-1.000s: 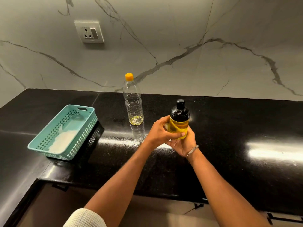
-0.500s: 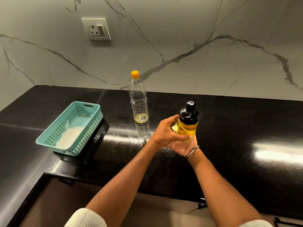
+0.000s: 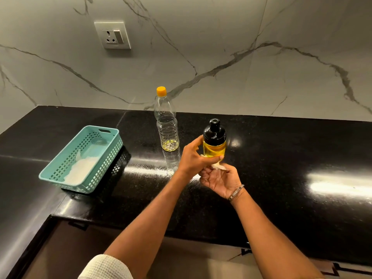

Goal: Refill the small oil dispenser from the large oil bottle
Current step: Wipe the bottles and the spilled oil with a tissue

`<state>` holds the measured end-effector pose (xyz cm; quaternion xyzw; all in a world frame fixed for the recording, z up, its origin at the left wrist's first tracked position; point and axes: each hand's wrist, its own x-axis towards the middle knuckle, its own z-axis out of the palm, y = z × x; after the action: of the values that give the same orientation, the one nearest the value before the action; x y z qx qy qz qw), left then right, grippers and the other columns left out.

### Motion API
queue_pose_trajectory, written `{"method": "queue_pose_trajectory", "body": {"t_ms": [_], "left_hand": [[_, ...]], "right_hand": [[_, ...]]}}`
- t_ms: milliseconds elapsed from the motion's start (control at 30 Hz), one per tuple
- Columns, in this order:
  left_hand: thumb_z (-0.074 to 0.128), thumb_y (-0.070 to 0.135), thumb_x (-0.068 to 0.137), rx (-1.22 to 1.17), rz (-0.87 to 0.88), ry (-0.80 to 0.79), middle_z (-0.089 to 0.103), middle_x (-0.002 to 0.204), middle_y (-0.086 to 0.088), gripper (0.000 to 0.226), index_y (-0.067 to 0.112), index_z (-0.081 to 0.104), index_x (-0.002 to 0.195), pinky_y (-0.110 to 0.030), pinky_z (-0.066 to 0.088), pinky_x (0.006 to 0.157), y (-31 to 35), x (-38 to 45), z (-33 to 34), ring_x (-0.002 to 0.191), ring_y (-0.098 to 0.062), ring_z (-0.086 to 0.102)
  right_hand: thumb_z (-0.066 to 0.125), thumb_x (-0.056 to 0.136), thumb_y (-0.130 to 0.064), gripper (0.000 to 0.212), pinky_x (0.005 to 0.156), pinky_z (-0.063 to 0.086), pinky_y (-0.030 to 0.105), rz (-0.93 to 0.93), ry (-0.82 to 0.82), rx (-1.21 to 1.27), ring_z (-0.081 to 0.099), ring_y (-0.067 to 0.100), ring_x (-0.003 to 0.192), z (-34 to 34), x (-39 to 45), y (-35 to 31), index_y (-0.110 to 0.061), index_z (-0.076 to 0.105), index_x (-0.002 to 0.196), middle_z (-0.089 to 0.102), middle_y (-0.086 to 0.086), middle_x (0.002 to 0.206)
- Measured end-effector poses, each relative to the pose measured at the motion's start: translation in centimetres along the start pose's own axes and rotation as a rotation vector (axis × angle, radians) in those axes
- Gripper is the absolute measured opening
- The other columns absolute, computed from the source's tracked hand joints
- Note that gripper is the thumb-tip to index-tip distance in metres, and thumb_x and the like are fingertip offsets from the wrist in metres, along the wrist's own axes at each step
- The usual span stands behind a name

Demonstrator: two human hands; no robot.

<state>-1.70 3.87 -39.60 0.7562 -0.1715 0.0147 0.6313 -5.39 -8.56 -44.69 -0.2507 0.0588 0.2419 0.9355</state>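
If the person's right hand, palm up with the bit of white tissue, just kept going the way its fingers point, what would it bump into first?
Probably the left hand, gripping the small yellow oil dispenser with the black cap just above the right hand. Beyond it stands the clear plastic bottle with the orange cap; depth is uncertain.

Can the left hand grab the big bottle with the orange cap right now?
Probably not yet. The left hand is busy gripping the small oil dispenser. The large oil bottle stands just beside it on the black counter with nothing between, so once freed it looks reachable.
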Motion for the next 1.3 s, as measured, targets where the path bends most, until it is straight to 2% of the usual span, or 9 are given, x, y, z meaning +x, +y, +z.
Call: {"method": "queue_pose_trajectory", "body": {"t_ms": [200, 400, 467, 567, 733, 867, 1067, 1233, 1300], "left_hand": [[0.088, 0.011, 0.064, -0.030, -0.008, 0.057, 0.071, 0.104, 0.005, 0.056, 0.015, 0.064, 0.114, -0.018, 0.050, 0.083, -0.4, 0.0, -0.4, 0.097, -0.008, 0.067], [0.088, 0.017, 0.065, 0.012, -0.009, 0.072, 0.071, 0.103, 0.006, 0.055, 0.021, 0.064, 0.114, -0.042, 0.057, 0.084, -1.0, 0.1, -0.8, 0.096, -0.013, 0.068], [0.088, 0.019, 0.065, 0.007, -0.024, 0.084, 0.071, 0.102, 0.005, 0.055, 0.019, 0.064, 0.114, -0.045, 0.057, 0.083, -1.2, 0.1, -0.9, 0.095, -0.014, 0.068], [0.089, 0.020, 0.064, -0.003, -0.037, 0.090, 0.072, 0.103, 0.002, 0.055, 0.015, 0.065, 0.113, -0.046, 0.057, 0.082, -1.3, 0.0, -0.9, 0.094, -0.015, 0.069], [0.088, 0.016, 0.065, -0.052, -0.062, 0.065, 0.071, 0.104, 0.000, 0.054, 0.013, 0.064, 0.114, -0.042, 0.058, 0.083, -1.3, -0.3, -0.6, 0.094, -0.017, 0.069], [0.088, 0.011, 0.066, -0.066, -0.071, 0.031, 0.072, 0.102, -0.001, 0.053, 0.012, 0.064, 0.114, -0.030, 0.058, 0.080, -1.0, -0.5, -0.2, 0.093, -0.017, 0.070], [0.087, 0.009, 0.066, -0.061, -0.058, 0.022, 0.072, 0.102, -0.001, 0.054, 0.013, 0.064, 0.115, -0.023, 0.055, 0.077, -0.6, -0.4, -0.2, 0.092, -0.011, 0.069], [0.087, 0.007, 0.065, -0.068, -0.082, 0.048, 0.071, 0.101, -0.011, 0.053, 0.007, 0.064, 0.113, -0.024, 0.057, 0.073, -0.6, 0.0, -1.2, 0.085, -0.014, 0.070], [0.087, 0.007, 0.066, -0.051, -0.083, 0.050, 0.071, 0.102, -0.010, 0.054, 0.005, 0.063, 0.114, -0.023, 0.056, 0.073, -0.7, 0.0, -1.2, 0.086, -0.013, 0.070]], "right_hand": [[0.088, 0.056, -0.014, 0.056, 0.074, 0.058, 0.037, -0.045, -0.024, -0.015, 0.068, 0.027, 0.092, -0.2, -0.2, 0.5, 0.002, 0.063, 0.104, 0.065, 0.020, 0.103], [0.090, 0.054, -0.015, 0.041, 0.067, 0.059, 0.029, -0.230, 0.144, -0.007, 0.071, 0.022, 0.076, -0.3, 0.1, 0.4, -0.002, 0.073, 0.088, 0.070, 0.015, 0.083], [0.069, 0.081, -0.011, 0.014, 0.065, 0.059, 0.026, -0.266, 0.187, 0.008, 0.070, 0.018, 0.071, -0.3, 0.1, 0.3, -0.004, 0.072, 0.093, 0.071, 0.013, 0.083], [0.042, 0.098, -0.007, 0.021, 0.066, 0.058, 0.024, -0.305, 0.241, 0.066, 0.066, 0.015, 0.072, -0.8, 0.4, -0.3, -0.005, 0.060, 0.107, 0.071, 0.010, 0.089], [0.045, 0.094, 0.000, 0.020, 0.062, 0.058, 0.020, -0.316, 0.282, 0.107, 0.070, 0.015, 0.073, -0.5, 1.0, -0.7, -0.002, 0.057, 0.110, 0.069, 0.013, 0.092], [0.053, 0.083, 0.005, 0.027, 0.090, 0.053, 0.029, -0.394, 0.238, 0.017, 0.070, 0.021, 0.091, 0.2, 1.6, -0.3, 0.007, 0.058, 0.109, 0.070, 0.016, 0.098], [0.049, 0.091, 0.002, 0.018, 0.077, 0.055, 0.021, -0.353, 0.275, -0.089, 0.069, 0.018, 0.085, 0.6, 2.3, 0.2, 0.001, 0.065, 0.101, 0.071, 0.013, 0.094], [0.072, 0.070, -0.003, 0.025, 0.086, 0.055, 0.030, -0.326, 0.171, 0.136, 0.071, 0.022, 0.087, -0.3, 0.4, 0.0, 0.002, 0.071, 0.093, 0.071, 0.016, 0.096], [0.068, 0.073, -0.002, 0.013, 0.086, 0.054, 0.032, -0.364, 0.214, 0.217, 0.071, 0.023, 0.086, -0.6, 0.4, -0.5, 0.002, 0.074, 0.084, 0.071, 0.018, 0.094]]}}
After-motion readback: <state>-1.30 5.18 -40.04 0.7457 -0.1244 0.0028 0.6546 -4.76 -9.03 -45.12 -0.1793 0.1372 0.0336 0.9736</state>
